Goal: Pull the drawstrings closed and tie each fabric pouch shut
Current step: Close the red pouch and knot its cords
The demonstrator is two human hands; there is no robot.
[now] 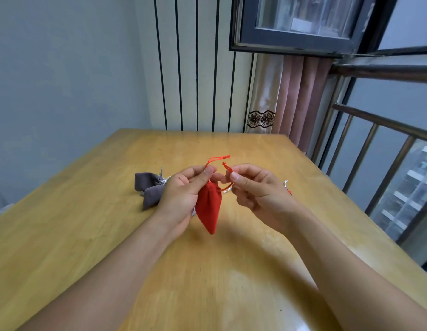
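Note:
A small red fabric pouch [208, 209] hangs above the wooden table [112, 235] with its mouth gathered tight. My left hand [183, 189] pinches the pouch's neck and one red drawstring [218, 159], whose knotted end sticks up. My right hand [255, 187] pinches the other red drawstring [228, 167], which loops down toward the pouch. Two grey pouches [149, 188] with silver cords lie on the table just left of my left hand, partly hidden by it.
A silver cord end and a bit of red [287, 187] peek out behind my right hand. The table's right edge runs beside a window railing [374, 144]; a curtain [291, 96] and striped wall stand beyond the far edge.

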